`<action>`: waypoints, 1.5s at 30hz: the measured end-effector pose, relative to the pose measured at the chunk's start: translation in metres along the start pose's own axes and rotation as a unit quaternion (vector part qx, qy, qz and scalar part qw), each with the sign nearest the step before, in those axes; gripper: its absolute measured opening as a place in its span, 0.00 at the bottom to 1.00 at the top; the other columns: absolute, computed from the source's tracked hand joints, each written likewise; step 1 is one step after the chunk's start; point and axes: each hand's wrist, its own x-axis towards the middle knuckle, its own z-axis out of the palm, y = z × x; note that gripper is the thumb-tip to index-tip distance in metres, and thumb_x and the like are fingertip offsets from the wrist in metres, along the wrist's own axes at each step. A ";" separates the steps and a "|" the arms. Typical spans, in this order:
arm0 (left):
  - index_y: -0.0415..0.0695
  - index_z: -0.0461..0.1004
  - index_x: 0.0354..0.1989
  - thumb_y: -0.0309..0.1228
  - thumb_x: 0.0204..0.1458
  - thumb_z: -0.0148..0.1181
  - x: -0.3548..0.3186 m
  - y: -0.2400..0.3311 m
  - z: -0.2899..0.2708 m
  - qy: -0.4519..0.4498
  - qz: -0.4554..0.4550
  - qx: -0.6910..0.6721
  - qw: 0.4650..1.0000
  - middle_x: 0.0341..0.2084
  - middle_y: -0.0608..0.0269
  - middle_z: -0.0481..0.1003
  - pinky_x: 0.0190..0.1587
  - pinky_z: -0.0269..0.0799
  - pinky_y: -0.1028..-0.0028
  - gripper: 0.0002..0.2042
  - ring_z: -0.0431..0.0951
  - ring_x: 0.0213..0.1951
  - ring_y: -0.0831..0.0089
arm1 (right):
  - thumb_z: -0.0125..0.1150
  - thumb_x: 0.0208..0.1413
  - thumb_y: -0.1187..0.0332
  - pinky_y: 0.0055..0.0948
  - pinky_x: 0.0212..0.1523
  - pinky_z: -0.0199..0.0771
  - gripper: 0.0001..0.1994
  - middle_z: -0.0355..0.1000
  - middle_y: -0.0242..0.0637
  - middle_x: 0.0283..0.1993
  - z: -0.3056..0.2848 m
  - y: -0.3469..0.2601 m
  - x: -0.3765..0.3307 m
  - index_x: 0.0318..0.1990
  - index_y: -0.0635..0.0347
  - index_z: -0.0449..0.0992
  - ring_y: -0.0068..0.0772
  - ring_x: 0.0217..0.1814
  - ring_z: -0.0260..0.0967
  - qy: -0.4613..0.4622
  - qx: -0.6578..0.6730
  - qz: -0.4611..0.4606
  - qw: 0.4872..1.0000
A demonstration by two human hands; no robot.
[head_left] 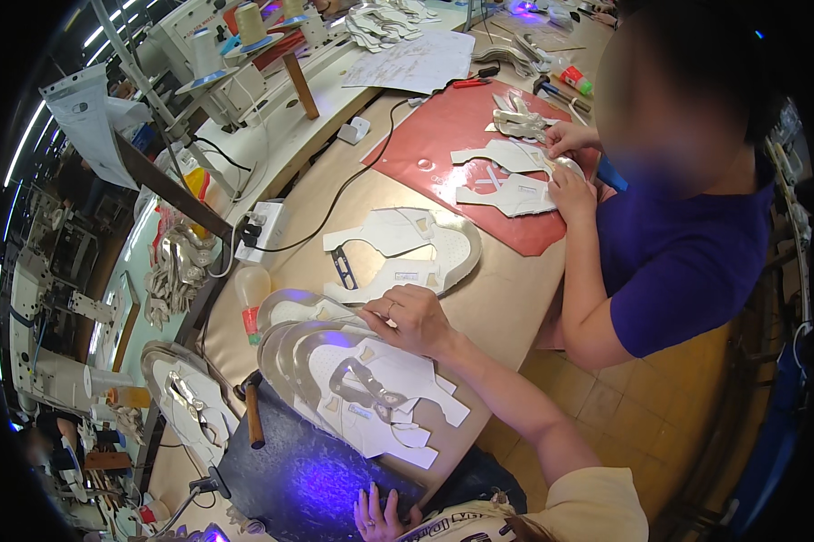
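My right hand [411, 322] reaches over a fanned stack of white and silver shoe uppers [384, 397]. Its fingers are bent and pinch the edge of a shoe upper [303, 310] at the back of the stack. A silver strap piece lies on the top upper. My left hand [378, 517] rests with fingers apart on a dark cutting mat [290, 483], lit by a blue-violet spot. Beyond my right hand lies another white upper [457, 248] with cut-out openings. A hammer [254, 415] with a wooden handle lies at the mat's far left corner.
At the far right, a co-worker in a purple shirt [687, 262] handles white uppers [515, 194] on a red mat [407, 154]. More uppers [186, 402] are piled at left. A bottle [252, 294], a power strip [264, 230], a black cable [335, 237] and sewing machines [190, 54] stand around.
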 end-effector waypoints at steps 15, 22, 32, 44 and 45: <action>0.45 0.76 0.50 0.38 0.46 0.63 0.003 0.001 -0.001 0.003 0.006 -0.001 1.000 0.56 0.43 0.71 0.58 0.67 0.46 0.21 0.71 0.56 0.39 | 0.69 0.49 0.69 0.31 0.25 0.70 0.05 0.72 0.32 0.21 -0.001 0.001 0.001 0.26 0.56 0.78 0.33 0.22 0.70 -0.002 -0.005 -0.002 1.000; 0.45 0.77 0.49 0.38 0.47 0.63 0.002 0.001 0.001 0.007 0.004 0.003 1.000 0.56 0.43 0.72 0.58 0.67 0.47 0.20 0.71 0.55 0.40 | 0.69 0.49 0.69 0.31 0.25 0.71 0.06 0.72 0.32 0.21 -0.001 0.000 0.001 0.25 0.56 0.77 0.34 0.22 0.70 -0.002 -0.006 -0.001 1.000; 0.44 0.77 0.50 0.37 0.46 0.65 0.000 0.000 -0.005 -0.032 -0.011 -0.017 0.999 0.58 0.44 0.69 0.61 0.65 0.48 0.22 0.69 0.58 0.43 | 0.69 0.49 0.69 0.32 0.25 0.70 0.05 0.70 0.32 0.20 -0.002 0.000 0.001 0.26 0.56 0.78 0.33 0.22 0.70 -0.009 -0.010 -0.001 1.000; 0.47 0.76 0.50 0.37 0.44 0.66 -0.003 0.001 0.000 -0.020 -0.030 -0.015 0.999 0.56 0.47 0.71 0.60 0.66 0.48 0.22 0.70 0.58 0.44 | 0.71 0.48 0.70 0.31 0.24 0.69 0.06 0.70 0.32 0.20 -0.001 0.000 0.001 0.27 0.57 0.78 0.33 0.22 0.70 -0.010 -0.013 0.001 1.000; 0.47 0.76 0.50 0.37 0.44 0.65 -0.002 0.000 0.000 -0.020 -0.030 -0.014 0.999 0.56 0.47 0.71 0.60 0.66 0.48 0.22 0.70 0.58 0.44 | 0.70 0.48 0.70 0.31 0.24 0.69 0.06 0.70 0.32 0.20 -0.001 0.000 0.001 0.27 0.57 0.78 0.33 0.22 0.70 -0.011 -0.012 0.000 1.000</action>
